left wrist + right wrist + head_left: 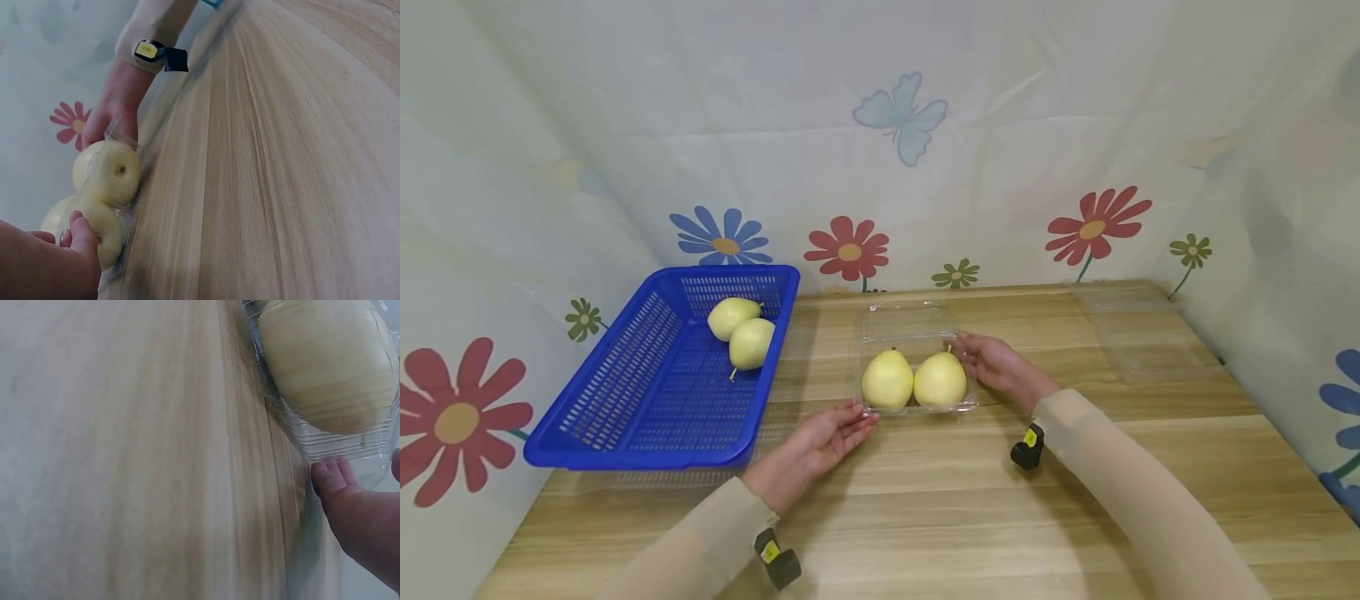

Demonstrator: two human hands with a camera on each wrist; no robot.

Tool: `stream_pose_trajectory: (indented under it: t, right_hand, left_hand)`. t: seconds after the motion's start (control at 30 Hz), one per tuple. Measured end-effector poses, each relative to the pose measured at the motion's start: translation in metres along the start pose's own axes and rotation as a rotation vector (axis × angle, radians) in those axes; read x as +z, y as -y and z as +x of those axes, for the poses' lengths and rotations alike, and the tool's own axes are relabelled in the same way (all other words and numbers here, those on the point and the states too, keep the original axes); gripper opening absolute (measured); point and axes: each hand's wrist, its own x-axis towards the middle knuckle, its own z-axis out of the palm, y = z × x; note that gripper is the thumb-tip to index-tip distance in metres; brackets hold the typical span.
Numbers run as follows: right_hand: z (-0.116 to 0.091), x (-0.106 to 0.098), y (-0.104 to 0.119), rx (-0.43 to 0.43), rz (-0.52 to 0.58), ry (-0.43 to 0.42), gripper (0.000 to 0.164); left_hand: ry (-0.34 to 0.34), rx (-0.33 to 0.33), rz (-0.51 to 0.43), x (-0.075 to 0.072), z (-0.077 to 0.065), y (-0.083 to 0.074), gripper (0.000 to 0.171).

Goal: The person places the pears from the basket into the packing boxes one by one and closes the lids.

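Two pale yellow pears, a left one (pixel 887 380) and a right one (pixel 941 381), sit side by side in a clear plastic clamshell box (pixel 917 409). Its lid (pixel 907 318) stands open toward the wall. At the box's front left corner, my left hand (pixel 820 442) pinches the rim, its thumb close to a pear (pixel 106 236) in the left wrist view. My right hand (pixel 996 364) grips the right side near the back. In the right wrist view, its fingers (pixel 334 475) reach the ribbed end of the box, below a pear (pixel 331 362).
A blue plastic basket (pixel 662 458) stands on the left with two more pears (pixel 733 318) at its far right. Another clear plastic container (pixel 1150 333) lies at the back right of the wooden table (pixel 940 517). A flower-printed curtain (pixel 1000 167) hangs behind.
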Motion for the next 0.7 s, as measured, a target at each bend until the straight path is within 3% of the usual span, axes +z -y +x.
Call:
stream_pose_trajectory:
  t: [0.13,0.4,0.7]
  right_hand:
    - [0.0007,-0.0001,0.0021,-0.016,0.007,0.003,0.062]
    - [0.0022,-0.0018,0.005,-0.017,-0.045,0.005,0.059]
    - [0.0068,-0.0004,0.0034,-0.081,-0.044,0.001,0.059]
  left_hand:
    - [0.002,0.011,-0.003,0.0003,0.0014,-0.0016,0.021]
    - [-0.013,0.014,-0.004,-0.0006,0.0019,-0.0032,0.02]
    - [-0.033,0.018,-0.023,-0.0012,0.0025,-0.0029,0.019]
